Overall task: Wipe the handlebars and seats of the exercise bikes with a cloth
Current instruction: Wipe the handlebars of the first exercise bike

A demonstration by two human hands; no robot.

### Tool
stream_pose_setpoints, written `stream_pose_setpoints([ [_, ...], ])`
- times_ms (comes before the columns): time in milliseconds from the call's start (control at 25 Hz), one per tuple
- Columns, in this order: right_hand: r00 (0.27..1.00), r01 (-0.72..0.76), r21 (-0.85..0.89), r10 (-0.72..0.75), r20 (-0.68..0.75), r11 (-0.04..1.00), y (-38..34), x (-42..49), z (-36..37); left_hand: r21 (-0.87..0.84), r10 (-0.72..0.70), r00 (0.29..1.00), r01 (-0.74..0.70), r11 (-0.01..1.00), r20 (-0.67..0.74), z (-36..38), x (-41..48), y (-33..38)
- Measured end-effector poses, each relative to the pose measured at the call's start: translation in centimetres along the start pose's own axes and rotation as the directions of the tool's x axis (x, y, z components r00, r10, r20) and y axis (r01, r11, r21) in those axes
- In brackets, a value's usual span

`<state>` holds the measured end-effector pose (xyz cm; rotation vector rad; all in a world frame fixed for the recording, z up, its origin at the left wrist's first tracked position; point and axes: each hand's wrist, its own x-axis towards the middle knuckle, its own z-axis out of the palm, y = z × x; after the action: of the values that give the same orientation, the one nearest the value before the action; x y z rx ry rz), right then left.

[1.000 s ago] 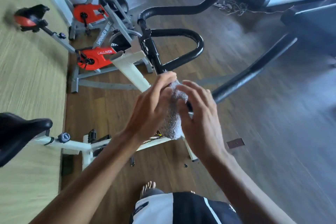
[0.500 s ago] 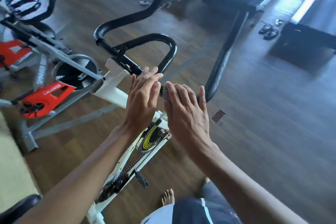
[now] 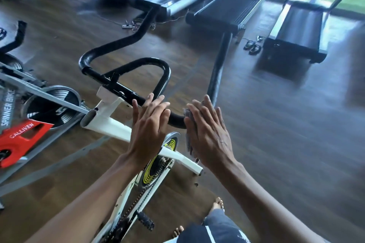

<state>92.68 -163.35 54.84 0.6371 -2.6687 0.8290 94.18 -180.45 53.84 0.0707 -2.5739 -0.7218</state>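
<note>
My left grip (image 3: 148,130) lies open on the handlebar (image 3: 122,89), steadying it, while my right grip (image 3: 207,134) (fingers straight, nothing clenched) presses the cloth (image 3: 188,124) flat against the bar's near bend; I'd wrap it round the tube for full contact.

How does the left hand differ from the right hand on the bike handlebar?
The left hand lies bare on the handlebar; the right hand presses a grey cloth against it. The left hand sits nearer the white frame; the right hand sits farther along the bar. Both have fairly straight fingers.
</note>
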Motion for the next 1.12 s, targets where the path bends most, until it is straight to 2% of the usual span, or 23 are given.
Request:
stream_pose_setpoints([
  [200, 0.976, -0.213, 0.116, 0.206, 0.067, 0.97, 1.5, 4.6, -0.5, -0.063, -0.022, 0.999, 0.024, 0.998, 0.028, -0.2, 3.0, 0.2],
  [440, 0.967, -0.252, 0.114, 0.247, 0.054, 0.961, 0.3, 3.2, 0.2, 0.001, -0.069, 0.993, 0.069, 0.998, 0.097, 0.0, 7.7, 0.0],
  [600, 0.93, -0.344, 0.1, 0.325, 0.171, 0.934, 2.1, 8.6, -0.3, 0.086, -0.065, 0.967, 0.045, 0.995, 0.246, 0.5, 9.9, -0.2],
  [880, 0.917, -0.351, 0.046, 0.333, 0.219, 0.935, 2.1, 7.3, -0.6, 0.199, -0.063, 0.927, -0.013, 0.98, 0.369, 1.1, 10.4, -0.3],
  [1000, 0.914, -0.351, 0.007, 0.341, 0.218, 0.936, 3.2, 9.9, -0.2, 0.191, -0.028, 0.919, -0.051, 0.98, 0.392, 1.5, 11.6, -0.2],
  [1120, 0.916, -0.31, -0.059, 0.315, 0.247, 0.949, 5.1, 13.3, 0.2, 0.213, -0.057, 0.906, -0.037, 0.976, 0.42, 1.8, 11.7, 0.1],
])
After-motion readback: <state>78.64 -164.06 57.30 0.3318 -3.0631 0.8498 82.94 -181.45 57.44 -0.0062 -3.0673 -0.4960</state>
